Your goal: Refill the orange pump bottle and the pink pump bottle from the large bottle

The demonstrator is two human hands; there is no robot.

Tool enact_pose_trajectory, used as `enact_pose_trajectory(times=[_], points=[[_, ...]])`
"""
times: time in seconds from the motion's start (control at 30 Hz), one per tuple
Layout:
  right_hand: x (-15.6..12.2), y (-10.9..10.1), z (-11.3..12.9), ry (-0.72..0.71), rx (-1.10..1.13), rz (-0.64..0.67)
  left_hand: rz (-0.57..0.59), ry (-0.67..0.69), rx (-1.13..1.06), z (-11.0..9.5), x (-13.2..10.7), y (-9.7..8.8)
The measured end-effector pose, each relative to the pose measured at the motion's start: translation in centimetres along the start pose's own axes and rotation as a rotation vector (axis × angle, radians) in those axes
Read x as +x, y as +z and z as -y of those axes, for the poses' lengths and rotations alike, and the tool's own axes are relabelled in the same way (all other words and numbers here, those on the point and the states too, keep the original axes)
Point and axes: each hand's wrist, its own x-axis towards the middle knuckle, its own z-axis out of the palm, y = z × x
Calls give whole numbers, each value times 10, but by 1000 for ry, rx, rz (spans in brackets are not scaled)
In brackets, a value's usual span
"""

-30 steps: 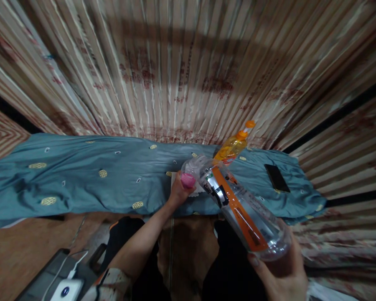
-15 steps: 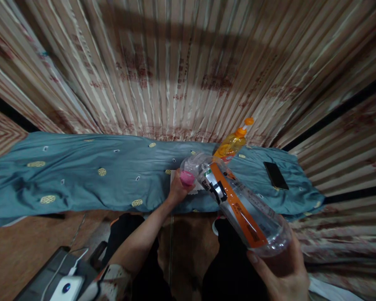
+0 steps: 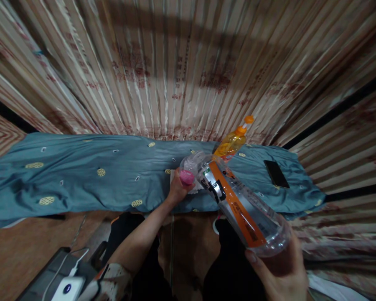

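Note:
My right hand (image 3: 282,267) is wrapped round the base of a large clear plastic bottle (image 3: 241,205) with an orange and black label. The bottle is tilted, its neck end lower on the far left side, right at a clear plastic cup (image 3: 192,161). My left hand (image 3: 178,187) grips this cup, which shows a bright pink patch low down; whether that is liquid or a label I cannot tell. Under the cup lies a white paper napkin (image 3: 196,187), partly hidden. Whether liquid is flowing from the bottle I cannot make out.
A green-blue patterned cloth (image 3: 81,179) covers the long narrow table. Behind the large bottle stands a yellow pump bottle (image 3: 230,144) with an orange top. A dark phone (image 3: 276,174) lies on the right. Pleated curtains (image 3: 163,75) hang close behind. A white power bank (image 3: 68,288) with a cable is low left.
Both hands hold the same things in nearly the same places. The large bottle has shifted very slightly to the left, and the view has moved a little.

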Motion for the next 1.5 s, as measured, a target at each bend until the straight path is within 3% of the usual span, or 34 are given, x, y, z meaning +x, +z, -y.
enact_pose_trajectory(times=[0.4, 0.8, 1.5], points=[[1, -1, 5, 20, 25, -46, -45, 28, -19, 3, -1, 3], [1, 0, 7, 24, -5, -71, -60, -28, -45, -2, -2, 4], [-1, 2, 12, -39, -9, -61, -35, -42, -69, -6, -2, 4]])
